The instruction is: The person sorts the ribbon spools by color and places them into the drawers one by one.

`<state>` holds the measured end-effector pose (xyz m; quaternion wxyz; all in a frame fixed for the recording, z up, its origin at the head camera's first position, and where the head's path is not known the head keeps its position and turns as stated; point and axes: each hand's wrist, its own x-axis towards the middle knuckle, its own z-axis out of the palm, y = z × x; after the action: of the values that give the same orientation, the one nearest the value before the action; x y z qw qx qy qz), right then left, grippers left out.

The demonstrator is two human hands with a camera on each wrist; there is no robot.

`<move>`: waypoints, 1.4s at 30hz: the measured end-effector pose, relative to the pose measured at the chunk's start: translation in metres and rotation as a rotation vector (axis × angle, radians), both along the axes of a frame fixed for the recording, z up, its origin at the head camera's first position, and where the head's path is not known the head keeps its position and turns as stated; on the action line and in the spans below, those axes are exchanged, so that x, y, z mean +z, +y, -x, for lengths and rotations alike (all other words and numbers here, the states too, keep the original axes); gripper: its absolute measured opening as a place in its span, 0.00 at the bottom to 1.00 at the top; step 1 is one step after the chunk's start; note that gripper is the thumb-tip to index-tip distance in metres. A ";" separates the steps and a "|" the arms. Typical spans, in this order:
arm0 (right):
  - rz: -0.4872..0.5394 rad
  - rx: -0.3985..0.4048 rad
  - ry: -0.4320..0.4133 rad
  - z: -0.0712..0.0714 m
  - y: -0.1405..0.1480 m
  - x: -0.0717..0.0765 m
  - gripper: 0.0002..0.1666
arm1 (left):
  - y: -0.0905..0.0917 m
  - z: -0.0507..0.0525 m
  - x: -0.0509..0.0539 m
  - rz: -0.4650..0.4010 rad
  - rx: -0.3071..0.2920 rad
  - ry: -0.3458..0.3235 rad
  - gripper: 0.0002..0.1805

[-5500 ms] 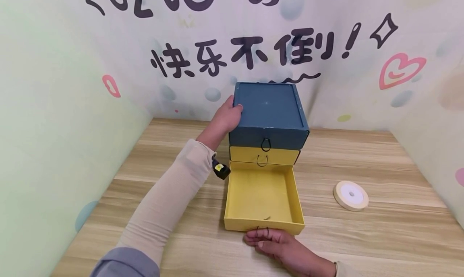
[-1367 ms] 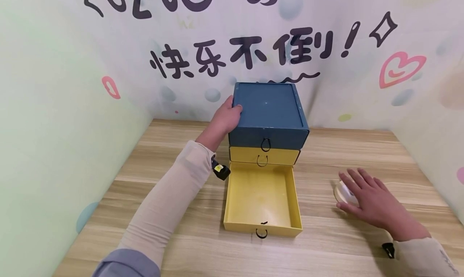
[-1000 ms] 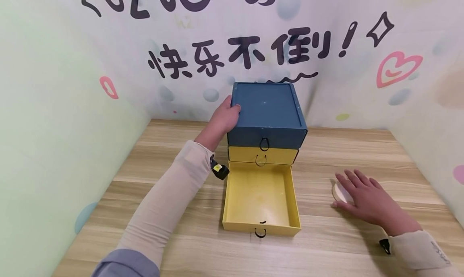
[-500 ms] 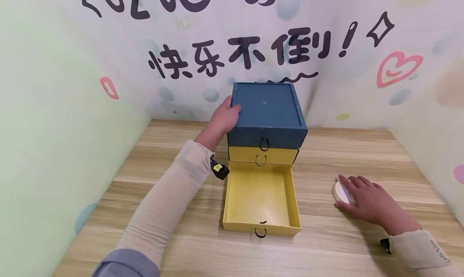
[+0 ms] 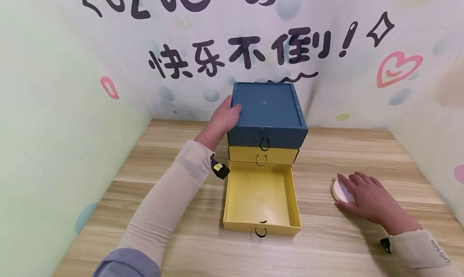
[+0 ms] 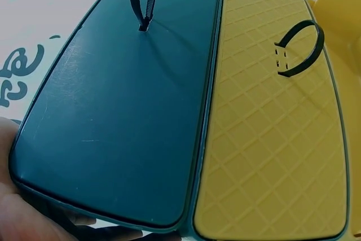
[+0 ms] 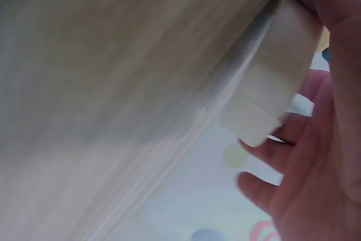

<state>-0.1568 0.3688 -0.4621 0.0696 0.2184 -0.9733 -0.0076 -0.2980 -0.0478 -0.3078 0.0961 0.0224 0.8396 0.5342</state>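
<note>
In the head view, a small drawer cabinet stands on the table, with blue upper and yellow lower parts. My left hand grips its upper left edge, thumb over the top; the left wrist view shows fingers along the side. The bottom yellow drawer is pulled out, with a black loop handle at its front. At the right, a cream ribbon roll lies flat on the table. My right hand covers part of it. In the right wrist view, thumb and curled fingers hold the roll's rim.
The wood-grain table ends against a printed backdrop behind and pale walls at both sides. Black loop handles hang from the shut upper drawers. My left forearm crosses the table left of the pulled-out drawer.
My right hand has moved from the bottom drawer's front to the ribbon roll, and its raised fingers have lowered and curled around it. My left hand keeps its place on the cabinet.
</note>
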 end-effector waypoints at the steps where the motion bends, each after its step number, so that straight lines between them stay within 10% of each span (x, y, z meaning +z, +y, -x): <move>1: 0.003 0.012 0.025 0.000 0.000 0.000 0.50 | 0.000 0.000 0.000 -0.002 0.001 -0.003 0.34; 22: 0.086 0.291 0.324 -0.005 -0.054 0.051 0.47 | -0.001 -0.001 0.000 -0.007 0.006 0.001 0.33; 42: 0.024 0.472 0.343 0.005 -0.115 0.084 0.45 | 0.000 -0.002 0.002 -0.012 0.005 0.003 0.33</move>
<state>-0.1621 0.2538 -0.3781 0.2355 0.4336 -0.8696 -0.0167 -0.2961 -0.0481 -0.3056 0.0934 0.0219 0.8364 0.5396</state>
